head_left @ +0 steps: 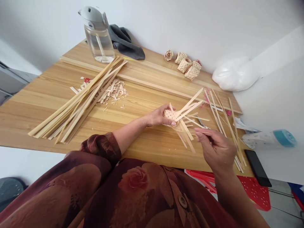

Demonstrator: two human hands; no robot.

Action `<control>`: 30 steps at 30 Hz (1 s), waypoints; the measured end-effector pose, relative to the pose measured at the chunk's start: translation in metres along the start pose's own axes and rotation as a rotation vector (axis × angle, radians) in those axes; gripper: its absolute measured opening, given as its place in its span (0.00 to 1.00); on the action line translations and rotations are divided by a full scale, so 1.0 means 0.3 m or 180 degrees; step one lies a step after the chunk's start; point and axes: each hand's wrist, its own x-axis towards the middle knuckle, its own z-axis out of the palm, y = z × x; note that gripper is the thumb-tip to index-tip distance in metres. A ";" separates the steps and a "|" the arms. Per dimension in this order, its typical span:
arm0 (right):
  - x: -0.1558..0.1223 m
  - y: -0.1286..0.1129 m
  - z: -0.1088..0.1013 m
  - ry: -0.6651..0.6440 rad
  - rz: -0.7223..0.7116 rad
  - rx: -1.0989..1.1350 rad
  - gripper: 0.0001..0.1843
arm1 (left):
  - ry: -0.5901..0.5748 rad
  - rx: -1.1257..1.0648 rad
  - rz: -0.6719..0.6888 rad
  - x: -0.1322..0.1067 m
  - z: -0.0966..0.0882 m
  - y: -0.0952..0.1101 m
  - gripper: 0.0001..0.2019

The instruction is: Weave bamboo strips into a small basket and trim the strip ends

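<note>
**Pale straw strips on honey wood, dark maroon florals below**

The worktop (142,148) is honey-yellow with darker streaky grain. At left, the bamboo strips (78,103) are pale straw. At centre, the woven piece (169,114) is a cream check dotted with tiny holes. Along the bottom, the blouse (133,186) has a dusky rose and tan floral print on dark maroon. At upper left, the cloth (125,42) is charcoal grey. At lower right, the sheet (255,190) is bright red with a dotted pattern, and at right, the bottle cap (284,138) is teal.
</note>
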 end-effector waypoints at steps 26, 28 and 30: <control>0.025 0.019 0.053 -0.1189 0.1057 0.1079 0.12 | -0.0230 0.0290 0.0706 0.011 0.001 -0.045 0.36; 0.025 0.036 0.064 -0.1195 0.1296 0.1310 0.15 | -0.0279 0.0142 0.0645 0.008 0.009 -0.041 0.36; 0.025 0.048 0.071 -0.1164 0.1393 0.1333 0.17 | -0.0277 0.0032 0.0540 0.006 0.016 -0.037 0.37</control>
